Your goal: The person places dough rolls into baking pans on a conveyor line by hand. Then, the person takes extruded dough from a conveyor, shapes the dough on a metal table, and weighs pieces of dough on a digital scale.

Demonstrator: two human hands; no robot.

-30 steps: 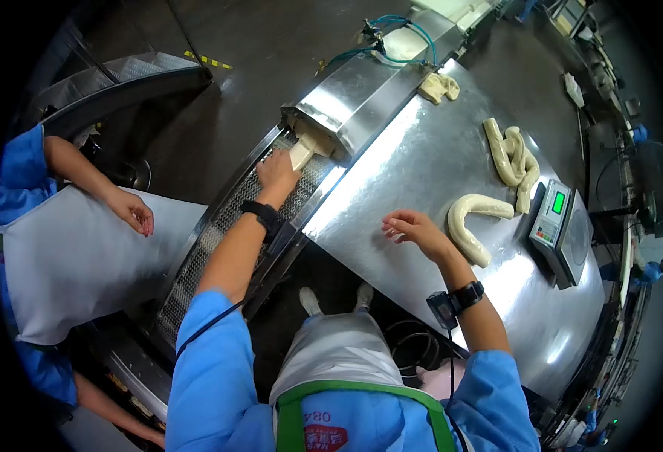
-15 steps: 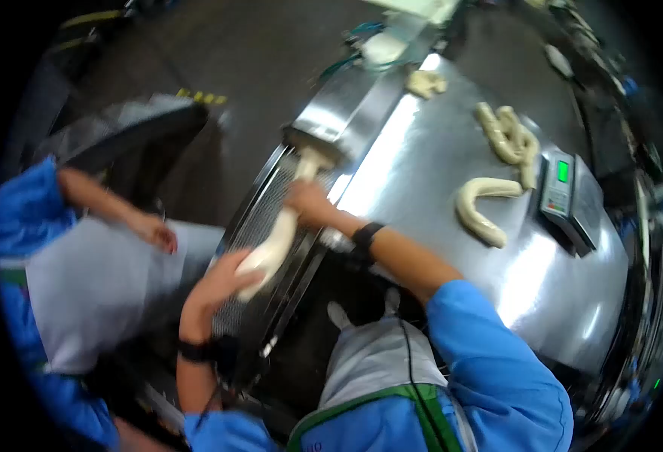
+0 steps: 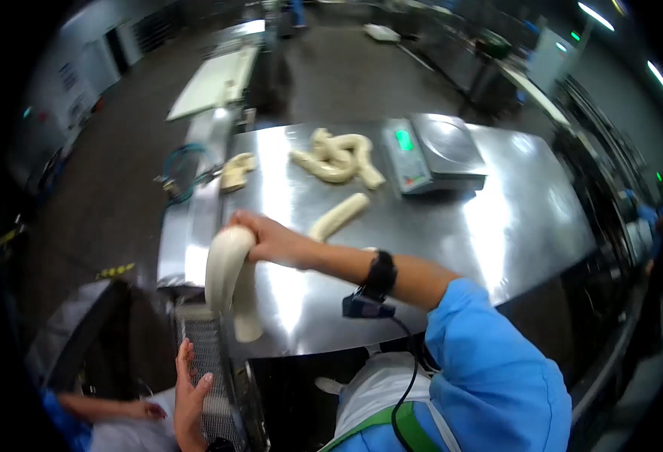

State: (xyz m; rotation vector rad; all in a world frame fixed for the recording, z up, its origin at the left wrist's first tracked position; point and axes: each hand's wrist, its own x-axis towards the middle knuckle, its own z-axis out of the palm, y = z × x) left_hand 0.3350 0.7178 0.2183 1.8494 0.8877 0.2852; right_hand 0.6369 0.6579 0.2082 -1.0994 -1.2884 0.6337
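Observation:
My right hand (image 3: 264, 239) grips a thick, pale dough strip (image 3: 228, 264) near its middle. The strip hangs folded over, both ends drooping at the left edge of the steel table (image 3: 362, 294). Below it, my left hand (image 3: 190, 392) is empty with fingers spread, over the mesh conveyor belt (image 3: 203, 331). Beyond my right forearm lies another dough strip (image 3: 339, 216), partly hidden by the arm. Farther back is a looped dough piece (image 3: 335, 162), and a small dough lump (image 3: 236, 172) sits at the table's left edge.
A digital scale (image 3: 433, 154) with a lit green display stands toward the back of the table. The conveyor's metal housing (image 3: 184, 241) borders the table on the left. At the lower left, a co-worker's hand (image 3: 147, 410) is near the belt.
The dough strip has been lifted off the conveyor toward the table in my right hand. My left hand has let go of it. The view has swung toward the table.

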